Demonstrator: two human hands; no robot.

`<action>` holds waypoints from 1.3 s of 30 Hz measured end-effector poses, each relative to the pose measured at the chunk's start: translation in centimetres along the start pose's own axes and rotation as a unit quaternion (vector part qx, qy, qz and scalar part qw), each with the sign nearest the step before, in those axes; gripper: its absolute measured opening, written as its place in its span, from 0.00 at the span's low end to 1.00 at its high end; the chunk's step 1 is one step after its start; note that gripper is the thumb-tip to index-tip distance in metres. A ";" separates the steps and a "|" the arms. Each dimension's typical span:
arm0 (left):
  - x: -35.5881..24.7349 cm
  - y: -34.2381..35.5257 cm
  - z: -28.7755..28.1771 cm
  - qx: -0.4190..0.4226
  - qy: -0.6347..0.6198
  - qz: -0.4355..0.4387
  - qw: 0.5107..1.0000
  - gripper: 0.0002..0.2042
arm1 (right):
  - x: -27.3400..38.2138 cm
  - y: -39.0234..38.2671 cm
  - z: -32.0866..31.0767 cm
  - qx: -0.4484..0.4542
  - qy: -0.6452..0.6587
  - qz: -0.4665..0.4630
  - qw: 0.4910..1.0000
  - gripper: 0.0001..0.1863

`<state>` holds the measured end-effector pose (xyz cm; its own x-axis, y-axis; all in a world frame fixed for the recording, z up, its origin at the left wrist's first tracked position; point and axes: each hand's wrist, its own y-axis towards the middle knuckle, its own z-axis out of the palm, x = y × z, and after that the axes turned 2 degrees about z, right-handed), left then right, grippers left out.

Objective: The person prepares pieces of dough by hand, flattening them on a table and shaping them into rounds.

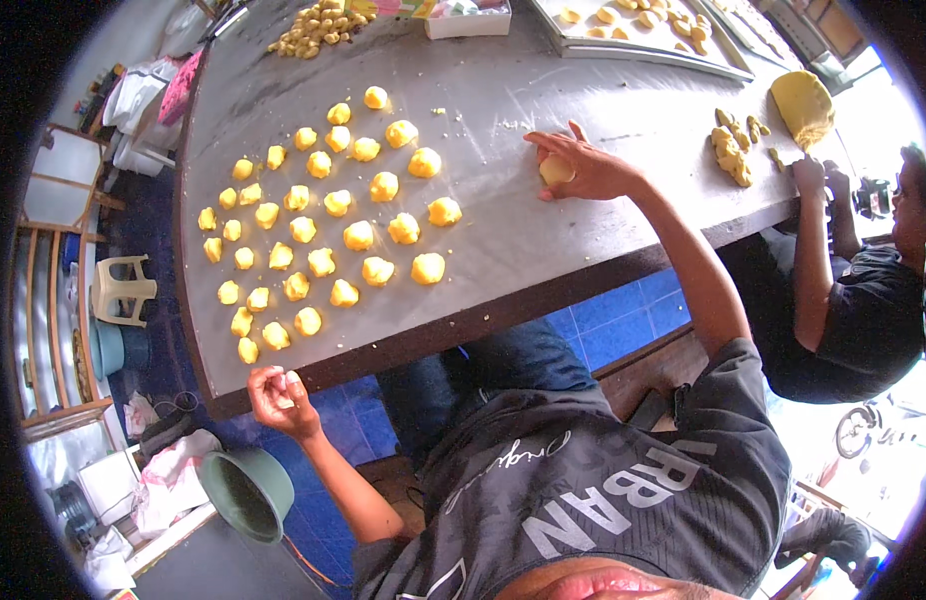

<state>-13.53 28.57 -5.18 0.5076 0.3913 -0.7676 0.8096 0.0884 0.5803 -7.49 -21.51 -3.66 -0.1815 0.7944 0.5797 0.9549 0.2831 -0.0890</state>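
My right hand curves around a pale yellow dough ball on the metal tabletop, its fingers partly spread about the ball. At the table's near left corner, my left hand is raised with its fingers curled in. A pale spot shows at those fingertips, but what they hold, if anything, is too small to name. Rough yellow dough lumps lie in loose rows on the left half of the table, between my two hands. The closest lump to my left hand is a small one.
A tray of shaped dough pieces stands at the far side, beside a white box. Small round pieces are heaped far left. At right, a co-worker's hands are by a large dough mass. A green basin sits below left.
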 end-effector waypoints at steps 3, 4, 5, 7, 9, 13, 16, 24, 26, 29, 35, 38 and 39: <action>0.0 0.1 0.2 -0.001 0.002 0.005 1.000 0.13 | -0.6 0.2 0.4 -0.008 -0.032 -0.039 0.999 0.37; 0.1 0.1 0.1 0.000 0.006 0.006 1.000 0.13 | -0.2 0.3 0.4 -0.009 -0.066 -0.065 0.996 0.36; 0.2 0.1 0.1 0.001 0.010 0.008 1.000 0.13 | 0.1 0.5 0.3 -0.009 -0.066 -0.064 0.996 0.36; 0.2 0.1 0.0 0.003 0.007 0.011 1.000 0.12 | 0.8 0.9 -0.4 0.064 -0.090 -0.007 0.994 0.33; 0.2 0.1 -0.2 0.004 0.006 0.016 1.000 0.12 | 1.2 0.3 -0.5 0.049 -0.093 -0.009 0.994 0.34; 0.3 -0.1 0.0 -0.006 0.006 -0.001 1.000 0.10 | 0.9 -1.0 -0.7 0.005 -0.130 -0.017 0.991 0.36; 0.4 0.0 -0.1 -0.007 0.008 0.004 1.000 0.10 | 1.2 -1.9 -1.3 -0.036 -0.004 -0.046 0.998 0.36; 0.1 0.1 -0.2 0.000 0.004 0.005 1.000 0.11 | 3.3 0.0 -1.9 0.148 -0.168 0.030 0.974 0.22; 0.2 0.1 0.0 0.006 0.000 0.016 1.000 0.11 | 3.9 -0.7 -1.6 0.072 -0.156 0.037 0.984 0.20; 0.0 0.2 0.2 -0.002 0.020 -0.004 1.000 0.12 | 2.4 -1.2 -0.5 -0.010 -0.218 -0.054 0.974 0.13; 0.2 0.4 0.0 -0.008 -0.002 0.006 1.000 0.13 | -0.3 0.9 -5.3 -0.171 0.114 0.097 0.974 0.21; 0.4 0.4 0.2 -0.007 0.002 -0.003 1.000 0.13 | -7.2 5.0 -10.4 -0.358 0.231 0.056 0.903 0.18; 0.4 0.4 -0.2 -0.001 0.019 -0.008 1.000 0.13 | -8.0 6.8 -12.3 -0.342 0.118 0.070 0.930 0.16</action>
<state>-13.03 28.94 -5.25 0.4825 0.4240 -0.7664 0.8170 0.0976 0.5684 3.31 -32.57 1.04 -0.0644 0.6343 0.7704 0.9059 -0.2866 0.3117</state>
